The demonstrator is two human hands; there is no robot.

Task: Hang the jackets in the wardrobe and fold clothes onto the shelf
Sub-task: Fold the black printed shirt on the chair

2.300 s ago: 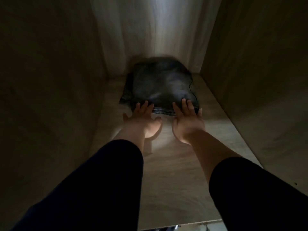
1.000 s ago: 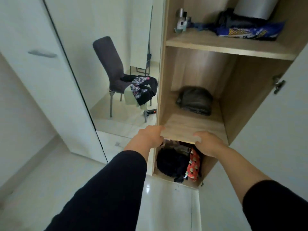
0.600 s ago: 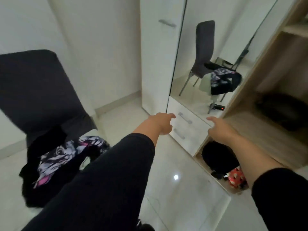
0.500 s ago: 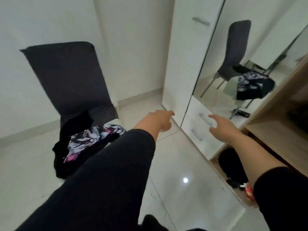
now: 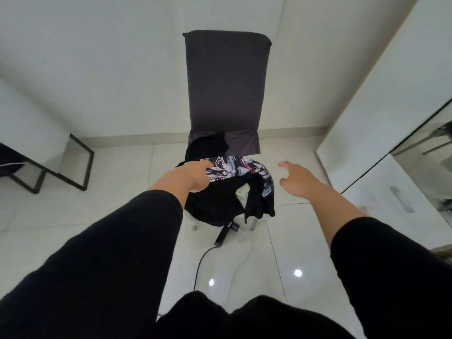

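White glossy tile floor (image 5: pixel 281 241) and white walls form the bkgd; two ceiling-light reflections show on the tiles. White wardrobe (image 5: pixel 381 94) stands at right, w/ a mirrored panel and handled drawer fronts below it. Black metal-frame furniture (image 5: pixel 73 167) sits at left, only partly in frame.

Dark grey chair (image 5: pixel 225 81) stands centre, facing the camera, tall backrest upright. Seat is covered by a clothes pile (image 5: pixel 220 199): mostly black fabric, crumpled, draping over the seat's front and right edges. One garment in the pile carries a printed graphic (image 5: pixel 234 167) in white, black and pink, cartoon-style w/ a large eye visible; it lies across the top rear of the pile. A pale patch of fabric shows through a gap in the black cloth. Black cable (image 5: pixel 205 260) runs over the floor below the seat.

Both arms wear black sleeves, pushed up the forearm. Left hand (image 5: pixel 188 174) is on the pile's left edge, fingers down on the black fabric beside the print; grip state: cannot tell. Right hand (image 5: pixel 298 177) hovers right of the pile, fingers spread and relaxed, grasping nothing, not touching the clothes.
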